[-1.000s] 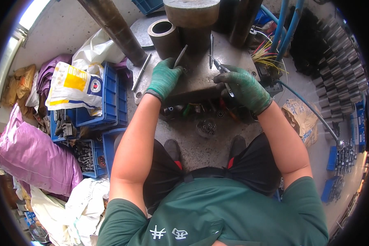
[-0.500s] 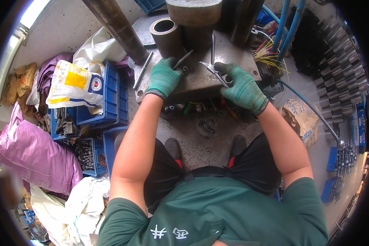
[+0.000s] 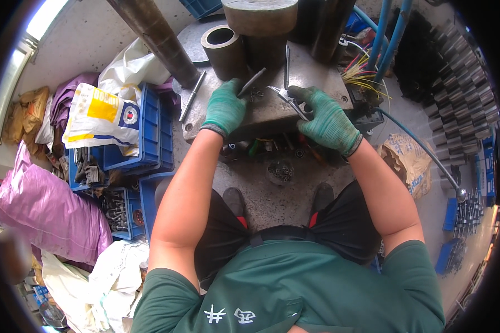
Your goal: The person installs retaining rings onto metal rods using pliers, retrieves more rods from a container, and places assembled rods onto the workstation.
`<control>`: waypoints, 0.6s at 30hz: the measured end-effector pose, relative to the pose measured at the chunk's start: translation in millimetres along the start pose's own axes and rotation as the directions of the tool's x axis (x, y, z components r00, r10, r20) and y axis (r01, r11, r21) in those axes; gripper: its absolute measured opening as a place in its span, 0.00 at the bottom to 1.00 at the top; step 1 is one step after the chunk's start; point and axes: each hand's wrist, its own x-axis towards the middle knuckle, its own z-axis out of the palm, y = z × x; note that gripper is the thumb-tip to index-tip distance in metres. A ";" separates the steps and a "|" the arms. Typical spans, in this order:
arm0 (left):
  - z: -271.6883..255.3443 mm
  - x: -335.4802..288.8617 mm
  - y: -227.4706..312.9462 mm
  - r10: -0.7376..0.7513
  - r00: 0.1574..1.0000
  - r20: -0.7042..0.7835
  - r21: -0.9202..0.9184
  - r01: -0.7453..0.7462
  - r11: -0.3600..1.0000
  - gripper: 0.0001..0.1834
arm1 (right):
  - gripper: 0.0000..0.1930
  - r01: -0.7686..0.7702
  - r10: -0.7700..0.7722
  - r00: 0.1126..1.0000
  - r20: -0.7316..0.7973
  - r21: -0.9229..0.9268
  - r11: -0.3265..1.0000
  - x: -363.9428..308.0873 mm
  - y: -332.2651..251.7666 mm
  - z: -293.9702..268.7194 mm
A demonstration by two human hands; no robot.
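My left hand (image 3: 225, 108), in a green knit glove, is closed on a short metal rod (image 3: 253, 81) that points up and to the right over the metal press table (image 3: 200, 119). In my right hand (image 3: 328, 119), also gloved in green, is a pair of pliers (image 3: 286, 99) with its jaws toward the left. Between the hands lie several small metal rings (image 3: 256, 95). Just behind the pliers is a slim metal rod (image 3: 287, 64). Another long rod (image 3: 193, 96) rests on the table left of my left hand.
A hollow metal cylinder (image 3: 228, 61) stands beyond my left hand, beside the thick press ram (image 3: 260, 19). Steel columns (image 3: 161, 39) rise on both sides. Blue crates (image 3: 154, 130) and sacks (image 3: 103, 119) crowd the left; stacked metal tubes (image 3: 455, 94) and a hose (image 3: 416, 141) are right.
My left hand has shifted slightly right with its rod, uncovering more of the small rings. My right hand has barely moved and still holds the pliers.
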 end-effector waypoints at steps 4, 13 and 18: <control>-0.3 3.9 -5.7 -0.051 0.999 0.012 -0.161 0.053 0.986 0.17 | 0.35 0.023 -0.023 1.000 -0.016 0.012 1.000 0.0 2.3 0.3; -15.7 2.5 11.0 -0.292 0.915 0.279 -0.631 0.404 0.663 0.15 | 0.34 0.149 -0.168 0.985 -0.028 -0.340 0.929 4.0 -0.7 3.3; -31.4 -4.2 28.8 -0.306 0.860 0.408 -0.665 0.509 0.546 0.16 | 0.34 0.182 -0.220 0.975 -0.037 -0.438 0.880 3.4 1.3 5.2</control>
